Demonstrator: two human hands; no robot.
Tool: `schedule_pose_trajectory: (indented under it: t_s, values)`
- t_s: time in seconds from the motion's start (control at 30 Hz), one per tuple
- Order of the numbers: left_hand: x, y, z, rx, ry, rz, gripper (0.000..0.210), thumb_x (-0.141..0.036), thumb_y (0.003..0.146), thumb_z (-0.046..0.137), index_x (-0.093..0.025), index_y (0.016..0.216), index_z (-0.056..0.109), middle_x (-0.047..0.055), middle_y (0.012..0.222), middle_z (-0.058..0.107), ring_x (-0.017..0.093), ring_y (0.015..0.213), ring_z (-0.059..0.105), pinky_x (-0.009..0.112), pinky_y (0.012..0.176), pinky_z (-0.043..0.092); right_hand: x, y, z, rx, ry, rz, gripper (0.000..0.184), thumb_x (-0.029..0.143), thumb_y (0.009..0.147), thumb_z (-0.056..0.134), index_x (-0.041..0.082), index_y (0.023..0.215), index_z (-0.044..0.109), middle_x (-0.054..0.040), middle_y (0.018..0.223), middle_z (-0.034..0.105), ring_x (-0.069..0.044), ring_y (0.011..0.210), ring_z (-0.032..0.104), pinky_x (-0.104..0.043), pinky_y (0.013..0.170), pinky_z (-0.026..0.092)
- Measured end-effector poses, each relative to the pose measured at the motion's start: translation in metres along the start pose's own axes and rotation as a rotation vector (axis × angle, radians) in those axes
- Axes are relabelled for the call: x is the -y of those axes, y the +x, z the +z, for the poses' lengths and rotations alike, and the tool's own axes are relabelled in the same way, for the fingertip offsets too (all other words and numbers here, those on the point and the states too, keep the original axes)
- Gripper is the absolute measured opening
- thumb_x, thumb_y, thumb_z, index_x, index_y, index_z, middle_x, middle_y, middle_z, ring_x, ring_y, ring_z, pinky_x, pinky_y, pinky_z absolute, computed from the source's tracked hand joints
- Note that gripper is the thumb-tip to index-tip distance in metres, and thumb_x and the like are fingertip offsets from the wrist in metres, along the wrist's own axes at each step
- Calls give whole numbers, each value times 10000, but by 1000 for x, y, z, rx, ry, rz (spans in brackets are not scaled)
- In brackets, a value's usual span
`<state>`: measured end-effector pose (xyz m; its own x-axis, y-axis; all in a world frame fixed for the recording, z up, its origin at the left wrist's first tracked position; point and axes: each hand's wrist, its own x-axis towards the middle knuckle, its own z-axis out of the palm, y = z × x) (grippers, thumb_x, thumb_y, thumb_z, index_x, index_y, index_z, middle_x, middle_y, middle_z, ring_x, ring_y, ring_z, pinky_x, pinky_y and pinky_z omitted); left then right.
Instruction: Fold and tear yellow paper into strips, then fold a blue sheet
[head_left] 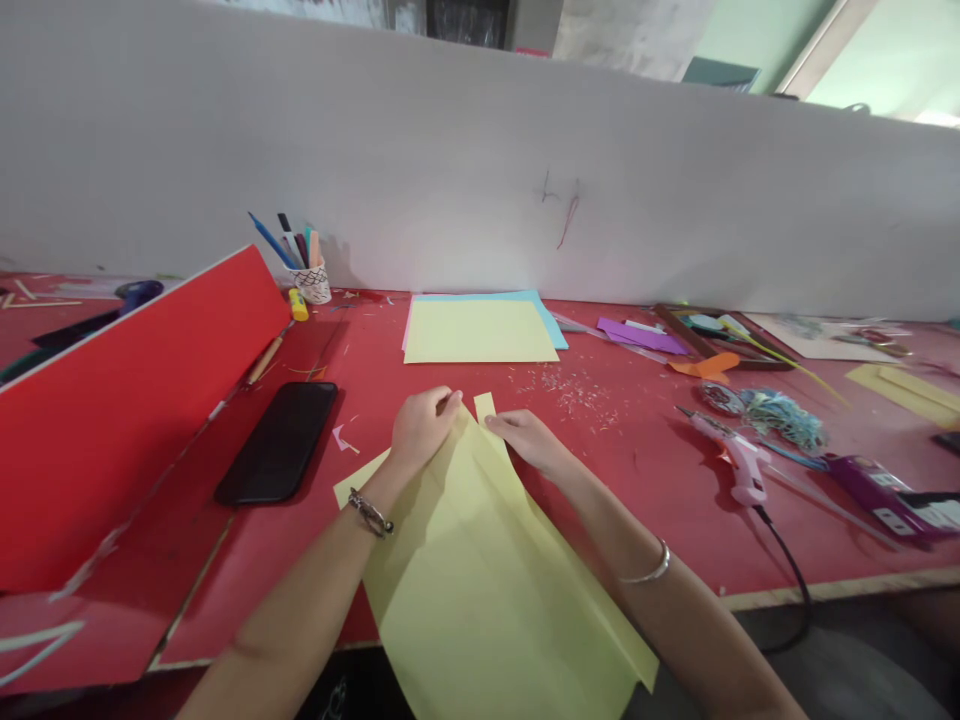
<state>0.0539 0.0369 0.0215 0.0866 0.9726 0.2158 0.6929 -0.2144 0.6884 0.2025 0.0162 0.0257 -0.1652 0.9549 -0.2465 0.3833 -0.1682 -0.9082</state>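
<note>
A large sheet of pale yellow paper (pixel 465 590) slopes down from both hands over the table's front edge, creased near its top. My left hand (pixel 424 425), with a dark bracelet at the wrist, is closed on the sheet's upper end. My right hand (pixel 529 438) pinches the paper beside it, thumb on top, where a narrow yellow strip (pixel 484 405) sticks up. Whether that strip is part of the sheet I cannot tell. Beyond the hands lies a stack of coloured paper with a yellow sheet (pixel 480 332) on top.
A black phone (pixel 277 443) and a red board (pixel 142 410) are on the left, near a pen cup (pixel 311 282). To the right lie paper scraps (pixel 574 395), a pink glue gun (pixel 731 455), a bundle of yarn (pixel 784 415) and a brown frame (pixel 720 340). A white partition (pixel 450 170) stands behind.
</note>
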Motion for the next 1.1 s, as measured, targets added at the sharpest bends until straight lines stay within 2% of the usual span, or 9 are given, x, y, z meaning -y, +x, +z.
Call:
schedule_pose_trajectory:
  t_s: [0.37, 0.5, 0.57, 0.63, 0.77, 0.9, 0.97, 1.1]
  values:
    - [8, 6, -8, -42, 21, -14, 318, -356, 762, 342, -196, 493, 283, -52, 443, 286, 98, 450, 328, 223, 462, 211, 0, 4, -6, -33, -59, 36, 351, 388, 729, 437, 179, 452, 383, 45, 385, 436, -71, 366, 391, -206, 437, 293]
    - [4, 3, -6, -16, 61, -42, 321, -356, 754, 362, -193, 482, 312, -47, 439, 313, 99, 438, 323, 223, 447, 190, 5, 0, -5, 13, -112, 38, 399, 469, 750, 370, 172, 489, 422, 20, 449, 467, -81, 418, 435, -211, 475, 334]
    - [1, 1, -4, -1, 84, -55, 320, -361, 752, 370, -194, 481, 333, -42, 439, 328, 104, 433, 320, 227, 442, 177, 8, -5, -3, 30, -229, -39, 371, 500, 723, 399, 173, 550, 428, 22, 514, 475, -84, 473, 435, -208, 491, 325]
    - [0, 0, -3, 16, 102, -66, 302, -353, 747, 382, -195, 490, 362, -37, 446, 354, 108, 436, 330, 228, 441, 176, 11, -10, -1, -10, -404, -124, 331, 491, 673, 472, 183, 580, 399, 37, 545, 458, -80, 497, 399, -203, 482, 284]
    - [1, 0, -2, 18, 121, -79, 289, -342, 752, 386, -195, 503, 392, -34, 458, 374, 110, 445, 345, 230, 450, 183, 14, -15, 1, -61, -607, -153, 280, 352, 667, 475, 183, 515, 313, 54, 491, 365, -69, 475, 325, -209, 464, 205]
    - [2, 0, -2, -6, 112, -71, 316, -354, 760, 375, -194, 487, 366, -43, 445, 336, 105, 436, 324, 236, 456, 179, 10, -12, -2, -88, -577, -158, 259, 243, 677, 401, 181, 481, 244, 54, 462, 257, -62, 446, 247, -226, 452, 153]
    - [3, 1, -3, -25, 100, -63, 319, -353, 762, 368, -193, 487, 348, -46, 444, 323, 102, 434, 312, 235, 460, 183, 7, -10, -4, -50, -511, -133, 269, 265, 690, 387, 183, 480, 242, 55, 452, 237, -59, 431, 239, -225, 444, 154]
    - [4, 2, -6, -62, 69, -51, 324, -361, 764, 351, -195, 490, 296, -49, 448, 291, 100, 444, 308, 233, 465, 196, 4, -6, -7, 35, -356, -36, 314, 382, 711, 387, 183, 481, 310, 60, 420, 285, -57, 397, 287, -209, 423, 189]
